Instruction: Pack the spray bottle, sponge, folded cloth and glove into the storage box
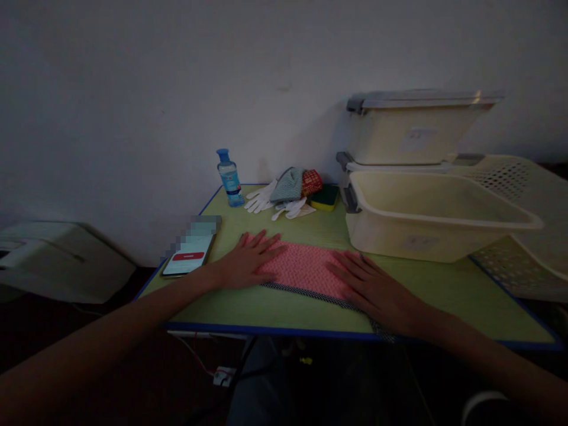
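A pink patterned cloth [306,267] with a dark checked edge lies flat on the green tabletop [293,315]. My left hand [248,260] rests flat over its left end, fingers spread. On the right end lies my right hand [375,290], palm down with its fingers stretched out. Part of the cloth's edge shows below my right wrist, near the table's front. Both palms hide the cloth under them.
A phone [190,248] lies at the left. Behind stand a blue bottle [231,180], white gloves [261,198], a folded grey-blue cloth [287,186] and a sponge [326,198]. Cream bins [417,231] stand at the right beside a perforated basket [523,177].
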Tool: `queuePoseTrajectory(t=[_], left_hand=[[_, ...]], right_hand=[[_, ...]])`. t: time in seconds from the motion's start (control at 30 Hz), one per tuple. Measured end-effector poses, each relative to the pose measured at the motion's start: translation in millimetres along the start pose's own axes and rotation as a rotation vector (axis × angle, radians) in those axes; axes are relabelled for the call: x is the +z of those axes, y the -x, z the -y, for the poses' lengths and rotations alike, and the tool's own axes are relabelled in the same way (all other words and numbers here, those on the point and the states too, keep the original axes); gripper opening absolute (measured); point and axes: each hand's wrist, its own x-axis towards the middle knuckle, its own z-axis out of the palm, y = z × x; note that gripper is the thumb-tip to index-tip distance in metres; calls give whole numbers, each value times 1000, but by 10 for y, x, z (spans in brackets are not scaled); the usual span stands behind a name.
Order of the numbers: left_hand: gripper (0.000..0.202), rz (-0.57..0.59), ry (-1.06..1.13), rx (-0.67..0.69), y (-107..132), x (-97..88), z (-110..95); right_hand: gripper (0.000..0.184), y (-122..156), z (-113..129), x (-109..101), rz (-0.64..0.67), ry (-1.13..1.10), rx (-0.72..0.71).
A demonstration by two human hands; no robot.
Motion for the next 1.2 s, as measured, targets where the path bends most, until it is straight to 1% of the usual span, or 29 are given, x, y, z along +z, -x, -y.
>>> queuePoseTrajectory(t=[0.17,0.27,0.33,0.5,0.63,0.8,0.93,1.03,1.1,1.2], left_hand=[[65,14,-12,113,-122,-11,215],[65,27,-20,197,-198,-25,369],[67,33,-38,228,-254,-45,471],[74,42,-143,207,-419,-133,697],[75,4,-214,208,-535,-213,781],[75,-55,-245,216,-572,-295,755],[75,-65,-273,171,-444,-315,652],[73,-51,-264,174,-295,-284,519],[70,-28,-243,192,-231,-249,426],[67,-21,-205,241,-255,-196,323]], right_hand=[[49,147,69,-29,24,-33,9],[50,247,177,-66,44,-53,0],[51,308,281,-97,52,-68,-7],[57,374,562,-132,74,-88,-19],[62,315,720,-59,25,-32,-27],[66,204,929,121,-101,57,-47],[62,156,1039,208,-187,91,-89],[57,138,1009,200,-244,93,-130],[50,127,957,184,-280,91,-152],[36,109,900,179,-331,120,-198]])
